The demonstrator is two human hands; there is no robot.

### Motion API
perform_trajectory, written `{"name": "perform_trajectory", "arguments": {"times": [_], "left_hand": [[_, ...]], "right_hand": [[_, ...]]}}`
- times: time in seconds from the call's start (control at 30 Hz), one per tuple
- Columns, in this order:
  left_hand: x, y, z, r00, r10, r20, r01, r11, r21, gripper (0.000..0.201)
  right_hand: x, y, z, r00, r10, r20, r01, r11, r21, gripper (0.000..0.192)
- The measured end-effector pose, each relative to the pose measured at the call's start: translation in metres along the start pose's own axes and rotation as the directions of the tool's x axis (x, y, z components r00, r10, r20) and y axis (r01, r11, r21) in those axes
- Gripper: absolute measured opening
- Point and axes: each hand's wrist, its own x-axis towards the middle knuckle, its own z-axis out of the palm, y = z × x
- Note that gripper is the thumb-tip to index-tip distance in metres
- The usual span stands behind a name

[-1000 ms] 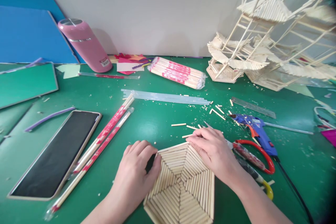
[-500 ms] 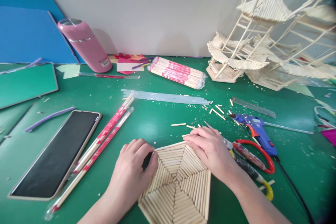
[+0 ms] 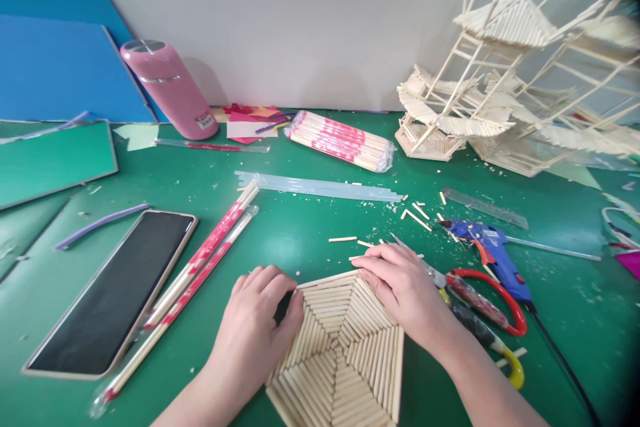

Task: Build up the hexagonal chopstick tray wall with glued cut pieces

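Observation:
A hexagonal panel of glued wooden sticks [image 3: 340, 353] lies on the green table near the front edge. My left hand [image 3: 255, 330] grips its left edge, fingers curled over the rim. My right hand [image 3: 400, 287] presses on its upper right corner, fingers together at the top edge. Loose short stick pieces [image 3: 343, 239] lie just beyond my right fingertips.
Red-handled scissors [image 3: 483, 300] and a blue glue gun [image 3: 487, 250] lie right of my right hand. A phone [image 3: 113, 293] and wrapped chopsticks [image 3: 200, 267] lie at left. Behind are glue sticks [image 3: 320, 187], a chopstick pack [image 3: 340, 140], a pink bottle [image 3: 170, 90] and stick pavilion models [image 3: 500, 80].
The hexagonal panel has turned and slid slightly to the left under both hands. My hands keep their hold on its edges. The view has shifted a little.

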Motion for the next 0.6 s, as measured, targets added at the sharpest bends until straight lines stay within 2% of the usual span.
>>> {"name": "perform_trajectory", "arguments": {"times": [0.6], "left_hand": [[0.0001, 0.0003, 0.0003, 1.0, -0.008, 0.017, 0.009, 1.0, -0.004, 0.019]], "right_hand": [[0.001, -0.0003, 0.0, 1.0, 0.031, 0.003, -0.031, 0.997, 0.064, 0.02]]}}
